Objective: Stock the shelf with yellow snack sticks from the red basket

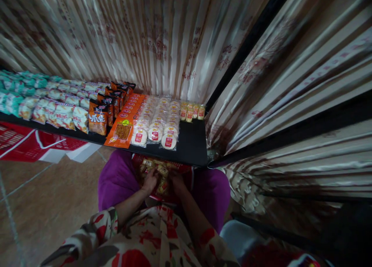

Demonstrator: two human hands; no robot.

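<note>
Both my hands reach down into a red container (186, 169) of small yellow-wrapped snack packets (157, 170) resting on my lap, just under the edge of a black shelf (190, 145). My left hand (149, 181) is curled among the packets, fingers closed on some of them. My right hand (176, 180) is also down among the packets, but its fingers are hidden in the dim heap. I wear purple trousers and a floral top.
The shelf carries rows of snacks: round white packs (155, 121), orange flat packs (124, 123), dark orange bags (100, 117), white bags (58, 112), teal bags (14, 92) and small yellow packets (192, 112). Striped curtains hang behind and right. A red crate (26, 145) stands on the tiled floor.
</note>
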